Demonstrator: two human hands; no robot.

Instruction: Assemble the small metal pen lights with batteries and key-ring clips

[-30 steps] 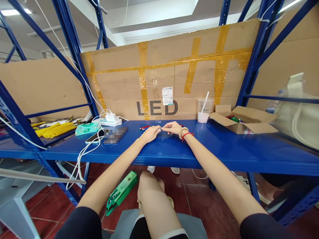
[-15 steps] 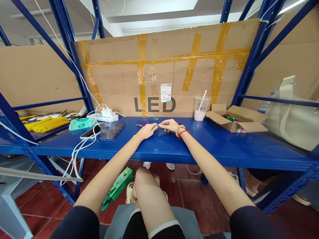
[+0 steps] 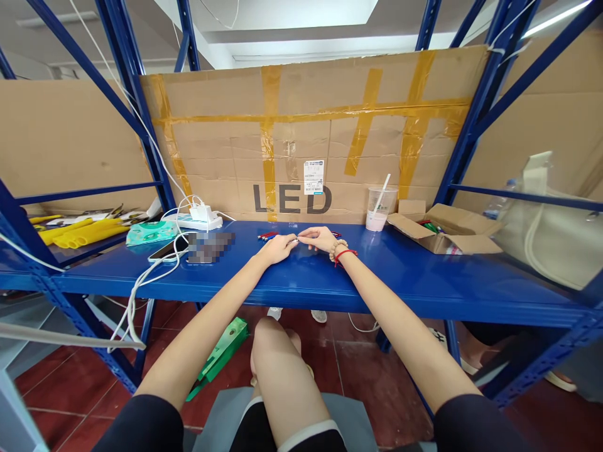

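Observation:
My left hand (image 3: 277,249) and my right hand (image 3: 318,239) meet fingertip to fingertip over the middle of the blue shelf table (image 3: 377,270). Both are closed in a pinch on a small item between them, with a glint of metal at the fingertips; it is too small to name. Just behind my left hand lie slim red pen-like pieces (image 3: 267,236). Another dark red piece (image 3: 336,234) shows partly behind my right hand. A beaded bracelet (image 3: 340,250) and a red cord circle my right wrist.
Right of my hands stand a plastic cup with a straw (image 3: 378,210) and an open cardboard box (image 3: 445,229) holding small coloured things. To the left lie a phone (image 3: 167,250), white cables, a power strip (image 3: 193,221) and a teal packet (image 3: 149,233). A taped cardboard sheet (image 3: 217,163) closes the back.
My hands stay pinched together in nearly the same place, with only slight finger movement. The whole view has shifted a little.

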